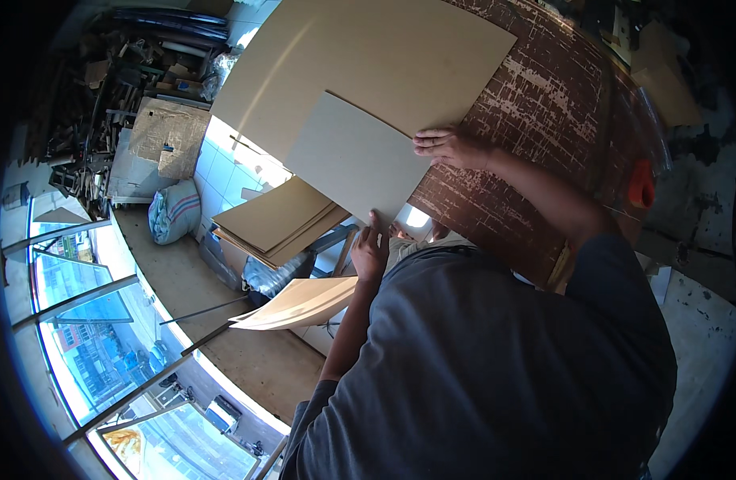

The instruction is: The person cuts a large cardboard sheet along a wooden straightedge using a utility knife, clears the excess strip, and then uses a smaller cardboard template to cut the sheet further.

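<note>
A smaller grey board (348, 152) lies over a large brown board (376, 60), its lower left part reaching past the table's edge. My right hand (452, 150) rests at the grey board's right corner, fingers stretched out together and lying on its surface. At the near edge of the same board is my left hand (369, 250), gripping the edge with one fingertip showing on top. Its other fingers are partly hidden.
The worn red-brown table (536, 96) carries the large board. Left of me, brown sheets (276, 216) and a curved pale sheet (300, 304) jut out. A stuffed sack (176, 211) stands near windows (96, 296). An orange object (641, 184) sits right.
</note>
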`<action>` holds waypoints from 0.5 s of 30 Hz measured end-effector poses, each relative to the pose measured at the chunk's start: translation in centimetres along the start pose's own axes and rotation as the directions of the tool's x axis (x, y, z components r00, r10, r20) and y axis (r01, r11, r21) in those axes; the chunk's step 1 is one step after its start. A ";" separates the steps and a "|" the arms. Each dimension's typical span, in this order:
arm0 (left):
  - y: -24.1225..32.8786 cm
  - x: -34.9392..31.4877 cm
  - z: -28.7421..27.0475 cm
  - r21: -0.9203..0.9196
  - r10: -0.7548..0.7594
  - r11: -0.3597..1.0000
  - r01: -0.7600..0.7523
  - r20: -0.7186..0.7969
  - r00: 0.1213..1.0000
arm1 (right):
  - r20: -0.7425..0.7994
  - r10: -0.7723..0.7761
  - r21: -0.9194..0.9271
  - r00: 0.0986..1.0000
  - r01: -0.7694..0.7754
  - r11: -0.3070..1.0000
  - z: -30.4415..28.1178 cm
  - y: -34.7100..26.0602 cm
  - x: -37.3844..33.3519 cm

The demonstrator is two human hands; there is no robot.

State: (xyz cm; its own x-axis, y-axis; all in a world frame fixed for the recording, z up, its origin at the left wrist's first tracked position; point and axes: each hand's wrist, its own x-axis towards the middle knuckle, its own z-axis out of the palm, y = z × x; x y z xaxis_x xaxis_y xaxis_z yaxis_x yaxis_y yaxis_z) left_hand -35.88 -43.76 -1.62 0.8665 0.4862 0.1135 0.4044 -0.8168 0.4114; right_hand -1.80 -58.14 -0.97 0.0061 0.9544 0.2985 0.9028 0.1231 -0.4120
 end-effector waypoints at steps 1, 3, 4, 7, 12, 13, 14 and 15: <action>0.0 -0.1 -0.1 0.004 0.003 1.000 -0.003 -0.005 1.000 | 0.004 -0.002 0.011 1.000 0.002 1.000 0.1 0.0 0.1; 0.0 -0.1 0.1 0.010 -0.016 1.000 0.016 -0.031 0.999 | 0.016 0.000 0.005 1.000 0.000 1.000 0.1 0.0 0.1; 0.0 -0.1 0.2 -0.002 -0.011 1.000 0.011 -0.026 1.000 | 0.022 0.016 0.000 1.000 -0.016 1.000 0.1 -0.1 -0.1; -0.3 -0.3 0.0 -0.012 -0.036 0.999 0.036 -0.017 0.999 | 0.021 -0.032 -0.045 0.999 0.033 0.998 0.1 -0.2 0.2; 0.0 -0.2 -0.6 -0.080 -0.089 0.992 0.095 0.077 0.993 | 0.001 0.019 0.118 1.000 -0.019 0.993 -0.5 -0.6 0.2; 0.0 -0.4 -0.5 -0.078 -0.116 0.990 0.120 0.055 0.992 | 0.012 -0.014 0.121 1.000 0.013 0.993 -0.6 -0.8 0.3; -0.1 -0.7 -0.3 -0.088 -0.112 0.990 0.113 0.021 0.994 | 0.019 0.001 0.132 1.000 -0.003 0.991 -0.9 -1.0 0.6; -0.1 -0.6 -0.2 -0.097 -0.101 0.990 0.100 -0.010 0.995 | 0.024 0.022 0.140 0.999 -0.025 0.990 -1.0 -1.0 0.7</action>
State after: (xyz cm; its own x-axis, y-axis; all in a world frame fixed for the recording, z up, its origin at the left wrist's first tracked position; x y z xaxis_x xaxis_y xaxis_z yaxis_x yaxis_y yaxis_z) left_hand -36.50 -43.93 -1.56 0.8181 0.5694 0.0807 0.4585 -0.7305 0.5062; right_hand -2.26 -57.93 0.54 0.0159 0.9630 0.2689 0.8330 0.1360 -0.5363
